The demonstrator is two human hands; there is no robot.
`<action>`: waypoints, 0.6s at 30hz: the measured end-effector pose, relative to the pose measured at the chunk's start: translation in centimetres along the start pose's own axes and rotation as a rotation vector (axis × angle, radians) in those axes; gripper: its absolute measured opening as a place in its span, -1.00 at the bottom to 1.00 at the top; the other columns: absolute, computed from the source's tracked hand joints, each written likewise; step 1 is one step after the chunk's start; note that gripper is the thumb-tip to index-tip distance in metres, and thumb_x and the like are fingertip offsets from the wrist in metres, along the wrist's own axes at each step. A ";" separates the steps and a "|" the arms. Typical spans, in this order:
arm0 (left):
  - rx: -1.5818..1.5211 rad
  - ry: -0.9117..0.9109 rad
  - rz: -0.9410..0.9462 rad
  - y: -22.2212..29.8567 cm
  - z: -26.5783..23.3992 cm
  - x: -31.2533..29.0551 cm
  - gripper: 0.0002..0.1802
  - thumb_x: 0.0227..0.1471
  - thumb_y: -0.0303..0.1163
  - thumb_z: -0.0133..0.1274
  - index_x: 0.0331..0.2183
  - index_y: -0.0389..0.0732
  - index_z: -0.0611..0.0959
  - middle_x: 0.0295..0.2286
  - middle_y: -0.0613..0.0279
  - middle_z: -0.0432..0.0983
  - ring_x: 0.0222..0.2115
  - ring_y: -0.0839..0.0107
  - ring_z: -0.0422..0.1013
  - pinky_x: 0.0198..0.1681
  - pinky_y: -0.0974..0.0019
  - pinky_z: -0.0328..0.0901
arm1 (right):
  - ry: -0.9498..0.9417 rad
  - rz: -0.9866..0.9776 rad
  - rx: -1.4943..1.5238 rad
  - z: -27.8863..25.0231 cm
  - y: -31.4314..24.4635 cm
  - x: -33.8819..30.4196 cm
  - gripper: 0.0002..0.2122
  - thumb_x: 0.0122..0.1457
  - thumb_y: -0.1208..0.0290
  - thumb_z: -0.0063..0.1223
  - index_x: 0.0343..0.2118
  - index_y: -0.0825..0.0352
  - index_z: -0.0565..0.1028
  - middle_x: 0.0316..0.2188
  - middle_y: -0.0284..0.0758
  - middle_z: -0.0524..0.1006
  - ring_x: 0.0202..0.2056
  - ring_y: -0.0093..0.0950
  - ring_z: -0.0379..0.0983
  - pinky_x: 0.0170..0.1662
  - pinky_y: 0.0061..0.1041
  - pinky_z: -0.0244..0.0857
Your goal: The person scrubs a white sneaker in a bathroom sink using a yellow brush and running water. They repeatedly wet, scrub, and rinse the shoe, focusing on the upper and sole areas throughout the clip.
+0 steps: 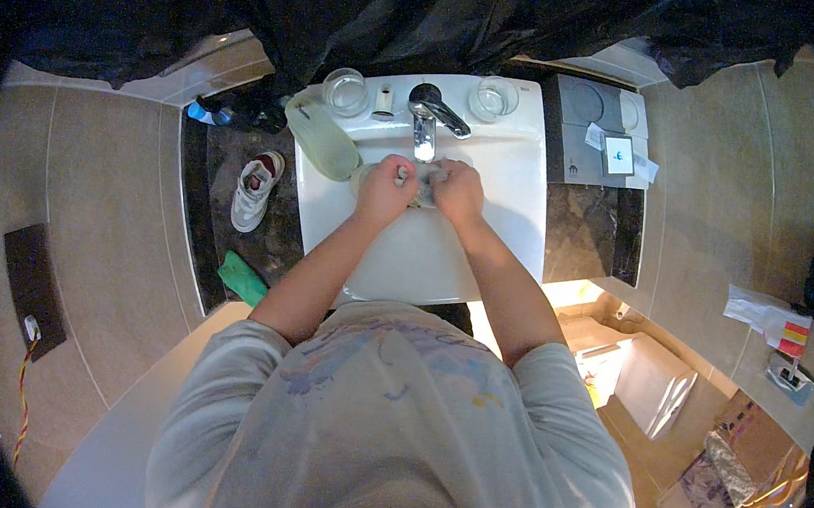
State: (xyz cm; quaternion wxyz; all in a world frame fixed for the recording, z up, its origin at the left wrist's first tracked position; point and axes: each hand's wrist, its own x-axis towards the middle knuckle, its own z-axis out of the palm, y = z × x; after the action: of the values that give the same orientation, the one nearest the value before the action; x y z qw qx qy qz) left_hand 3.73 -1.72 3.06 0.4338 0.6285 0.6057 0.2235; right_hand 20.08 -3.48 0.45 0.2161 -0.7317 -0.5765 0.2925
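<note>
Both my hands are over the white sink (416,264), just below the chrome faucet (425,125). My left hand (388,190) is closed, fingers curled in, and my right hand (456,193) is closed close beside it. Between them shows a small greyish, pale thing (425,186) that I cannot make out; the fingers cover most of it. Left of my left hand, a long pale-green piece shaped like an insole (325,140) lies on the sink's left rim. Whether water runs from the faucet is hard to tell.
Two clear glasses (346,92) stand on the sink's back ledge. A white sneaker (256,192) and a green item (243,278) lie on the dark counter at left. A grey box (573,123) sits at right. An open white cabinet drawer (652,387) is low at right.
</note>
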 end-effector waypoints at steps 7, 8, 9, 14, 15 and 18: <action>-0.281 0.113 0.048 -0.8 2.5 1.0 -0.59 -0.11 -0.42 0.13 -0.13 -0.16 0.51 -0.38 0.10 0.53 -0.35 0.13 0.47 -0.19 0.18 0.38 | -0.210 0.233 -0.176 -5.8 -2.8 -1.4 -0.70 -0.04 0.16 0.12 -0.37 0.30 0.64 -0.42 -0.07 0.61 -0.31 -0.10 0.56 -0.20 -0.18 0.42; -0.396 0.173 0.030 -0.4 2.7 1.0 -0.58 -0.10 -0.41 0.13 -0.11 -0.16 0.51 -0.36 0.07 0.55 -0.33 0.09 0.49 -0.17 0.16 0.38 | -0.207 0.239 -0.164 -5.8 -2.3 -1.8 -0.69 -0.03 0.16 0.12 -0.36 0.31 0.63 -0.41 -0.06 0.61 -0.30 -0.09 0.56 -0.20 -0.17 0.42; -0.293 0.136 0.003 -0.6 3.0 1.3 -0.57 -0.09 -0.41 0.13 -0.10 -0.17 0.50 -0.33 0.03 0.56 -0.30 0.05 0.50 -0.16 0.13 0.38 | -0.200 0.249 -0.151 -5.7 -1.5 -2.3 -0.69 -0.03 0.16 0.12 -0.36 0.32 0.62 -0.41 -0.05 0.61 -0.29 -0.09 0.56 -0.19 -0.17 0.41; 0.011 -0.010 -0.056 -1.3 3.9 1.6 -0.52 -0.04 -0.35 0.13 -0.04 -0.23 0.47 -0.18 -0.16 0.56 -0.18 -0.09 0.51 -0.11 0.02 0.38 | -0.331 0.197 -0.149 -3.8 1.8 -2.7 -0.63 -0.02 0.16 0.15 -0.21 0.31 0.57 -0.33 -0.02 0.59 -0.24 -0.07 0.54 -0.14 -0.17 0.40; -0.047 -0.009 -0.036 -1.6 4.0 1.7 -0.52 -0.03 -0.34 0.13 -0.04 -0.23 0.47 -0.19 -0.16 0.56 -0.19 -0.09 0.51 -0.12 0.02 0.38 | -0.299 0.148 -0.177 -3.6 1.5 -2.7 -0.62 -0.02 0.19 0.15 -0.17 0.31 0.55 -0.30 -0.02 0.59 -0.22 -0.07 0.54 -0.13 -0.18 0.40; -0.119 -0.009 0.009 -2.5 4.2 1.6 -0.52 -0.01 -0.35 0.16 -0.03 -0.25 0.46 -0.22 -0.11 0.57 -0.22 -0.02 0.52 -0.15 0.08 0.40 | -0.045 -0.176 -0.033 -2.6 0.2 -1.7 -0.64 0.00 0.30 0.14 -0.10 0.28 0.52 -0.23 -0.05 0.57 -0.18 -0.08 0.52 -0.10 -0.20 0.39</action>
State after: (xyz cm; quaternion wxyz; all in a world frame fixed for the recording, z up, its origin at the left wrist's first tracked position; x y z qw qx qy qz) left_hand 6.03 -1.61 -1.59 0.4719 0.6053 0.5867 0.2582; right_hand 21.74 -5.12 2.51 0.2162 -0.6748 -0.6481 0.2793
